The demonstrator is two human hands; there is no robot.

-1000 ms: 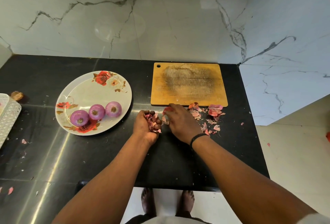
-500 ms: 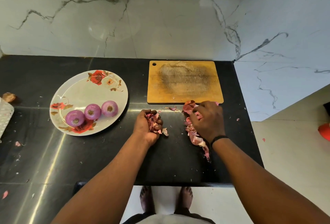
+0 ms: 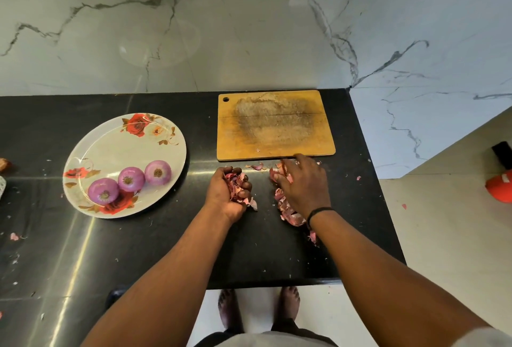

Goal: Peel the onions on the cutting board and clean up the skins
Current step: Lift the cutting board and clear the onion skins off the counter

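Note:
Three peeled purple onions (image 3: 129, 179) lie in a row on a white floral plate (image 3: 110, 141) at the left of the black counter. The wooden cutting board (image 3: 275, 124) lies bare at the back. Just in front of it, my left hand (image 3: 224, 194) grips a bunch of pink onion skins (image 3: 237, 184), palm turned inward. My right hand (image 3: 303, 184) lies palm down over a pile of skins (image 3: 288, 212) on the counter, fingers curled onto them. A few scraps (image 3: 257, 166) lie between the hands near the board's edge.
The counter (image 3: 138, 249) ends at the right beside a marble wall and at the front above my bare feet. Small skin bits (image 3: 13, 236) dot its left side. A red object (image 3: 500, 186) lies on the floor at the far right.
My right hand has swept from beside my left hand out to the right and gathered the scattered skins toward itself. My left hand has kept its bunch and stayed put.

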